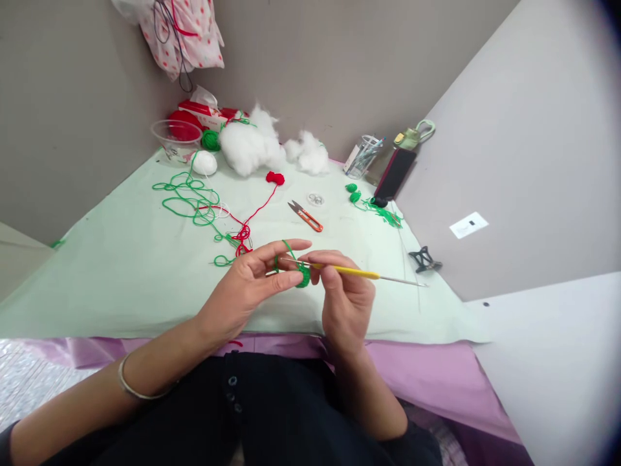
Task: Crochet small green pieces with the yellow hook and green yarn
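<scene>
Pinched between the thumb and fingers of my left hand (pixel 257 275) is a small green crochet piece (pixel 303 276). Green yarn (pixel 288 246) loops over my raised left index finger. My right hand (pixel 347 298) grips a crochet hook (pixel 356 271) by its yellow handle, its metal tip at the top of the green piece. The hook's other metal end sticks out to the right. Both hands are close together above the front part of the table. Behind them lie orange-handled thread snips (pixel 308 217).
Tangled green yarn (pixel 191 200) and a red yarn tangle (pixel 242 239) lie left. White stuffing (pixel 252 145), a plastic tub (pixel 177 145) and a tissue box (pixel 208 114) stand behind. A pen cup (pixel 361 157), a phone (pixel 395 173) and a black stand (pixel 425 260) are right.
</scene>
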Motion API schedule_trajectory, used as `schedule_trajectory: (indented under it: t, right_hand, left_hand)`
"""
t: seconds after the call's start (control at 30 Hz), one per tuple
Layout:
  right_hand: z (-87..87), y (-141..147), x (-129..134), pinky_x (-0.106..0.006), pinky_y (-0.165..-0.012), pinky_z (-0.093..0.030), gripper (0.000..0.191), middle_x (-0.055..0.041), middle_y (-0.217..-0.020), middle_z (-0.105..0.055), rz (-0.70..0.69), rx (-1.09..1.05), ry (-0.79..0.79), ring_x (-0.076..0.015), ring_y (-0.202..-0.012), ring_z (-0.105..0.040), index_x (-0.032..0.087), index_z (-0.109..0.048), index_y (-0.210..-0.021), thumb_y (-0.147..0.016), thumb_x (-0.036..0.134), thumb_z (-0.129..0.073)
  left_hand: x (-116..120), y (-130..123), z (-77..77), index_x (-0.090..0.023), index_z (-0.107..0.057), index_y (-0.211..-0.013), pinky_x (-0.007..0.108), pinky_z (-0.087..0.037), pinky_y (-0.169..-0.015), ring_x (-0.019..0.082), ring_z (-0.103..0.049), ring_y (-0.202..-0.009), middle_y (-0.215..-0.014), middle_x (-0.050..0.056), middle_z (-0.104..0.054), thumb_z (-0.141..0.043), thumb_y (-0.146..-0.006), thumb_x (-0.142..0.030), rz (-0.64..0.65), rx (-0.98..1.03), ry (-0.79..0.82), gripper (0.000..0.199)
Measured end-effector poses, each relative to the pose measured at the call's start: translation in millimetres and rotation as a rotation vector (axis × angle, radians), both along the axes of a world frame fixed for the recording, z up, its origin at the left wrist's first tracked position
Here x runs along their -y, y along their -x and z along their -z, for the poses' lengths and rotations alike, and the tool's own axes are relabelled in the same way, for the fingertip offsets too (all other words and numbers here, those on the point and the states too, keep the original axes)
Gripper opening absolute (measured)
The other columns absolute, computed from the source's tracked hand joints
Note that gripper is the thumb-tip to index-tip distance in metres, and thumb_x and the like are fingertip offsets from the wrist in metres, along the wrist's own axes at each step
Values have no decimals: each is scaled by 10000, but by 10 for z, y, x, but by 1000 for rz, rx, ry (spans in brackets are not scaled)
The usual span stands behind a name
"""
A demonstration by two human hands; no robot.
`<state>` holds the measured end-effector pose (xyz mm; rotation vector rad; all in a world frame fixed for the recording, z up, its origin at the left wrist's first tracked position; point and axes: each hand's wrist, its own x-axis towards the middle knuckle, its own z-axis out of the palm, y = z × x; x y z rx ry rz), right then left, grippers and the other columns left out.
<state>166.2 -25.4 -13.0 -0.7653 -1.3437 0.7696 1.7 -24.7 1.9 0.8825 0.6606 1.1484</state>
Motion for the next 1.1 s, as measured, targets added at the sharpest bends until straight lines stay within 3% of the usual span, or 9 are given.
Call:
schedule_trajectory:
  t: [0.17,0.37,0.47,0.57,0.63,0.7,0.8,0.93,1.1]
  right_hand:
    - [-7,-29,-9,-298,-631,-541,198,-39,-908,-798,-19,-48,72,-134,-689,-659,233,-762,-1004,-1031,366,-618]
    - [-74,-52,19,-306,-621,-551,214,-37,-893,-802,-10,-7,26,-136,-662,-671,226,-702,-1006,-1071,338,-532]
    - [-64,-47,75,-316,-660,-583,211,-37,-960,-804,89,179,-121,-139,-712,-698,239,-715,-1083,-1077,245,-504]
    - [27,-17,96,-341,-755,-621,257,-66,-1056,-800,195,438,-393,-174,-875,-734,249,-720,-1210,-1038,159,-551]
    - [106,14,81,-347,-789,-630,305,-86,-1096,-787,315,568,-555,-194,-950,-731,255,-729,-1249,-993,126,-628]
    - [155,37,56,-344,-782,-634,328,-86,-1114,-772,407,601,-622,-196,-962,-728,279,-750,-1238,-966,113,-672]
    - [126,32,31,-370,-743,-639,266,-70,-1065,-770,321,420,-488,-197,-900,-743,291,-760,-1192,-1013,162,-612]
    - [2,-1,13,-352,-643,-607,233,-36,-936,-759,103,37,-171,-156,-698,-701,266,-750,-1089,-1067,242,-520]
    - [-1,29,-1,-331,-648,-596,188,-39,-955,-780,56,100,-106,-155,-732,-690,257,-762,-1057,-1048,269,-574]
  left_hand:
    - [11,17,11,-285,-802,-1222,308,-573,-867,159,-647,-903,-925,-6,-649,-846,-855,-274,15,-40,-43,370]
    - [0,66,-4,-277,-794,-1224,289,-546,-848,150,-631,-853,-912,-5,-631,-844,-851,-261,-58,-166,-141,377]
    - [26,54,-18,-268,-798,-1202,292,-532,-883,163,-620,-892,-912,6,-650,-825,-865,-247,-153,-301,-208,339]
    - [61,5,-30,-252,-803,-1164,300,-515,-933,162,-611,-897,-934,9,-667,-828,-851,-216,-261,-347,-251,317]
    - [69,-30,-32,-257,-775,-1246,299,-511,-937,160,-616,-901,-922,-3,-668,-850,-828,-213,-239,-272,-201,427]
    - [55,-46,-30,-246,-744,-1318,298,-516,-915,161,-622,-905,-922,1,-678,-863,-823,-242,-116,-141,-70,509]
    - [3,-24,-29,-195,-789,-1248,275,-518,-850,146,-602,-871,-956,33,-694,-850,-845,-296,39,40,117,420]
    - [-31,24,-41,-206,-833,-1174,233,-501,-806,115,-571,-817,-887,10,-654,-854,-841,-267,37,110,135,339]
    - [20,-17,-39,-260,-838,-1154,258,-495,-863,139,-615,-864,-856,1,-696,-862,-834,-240,-10,23,17,321]
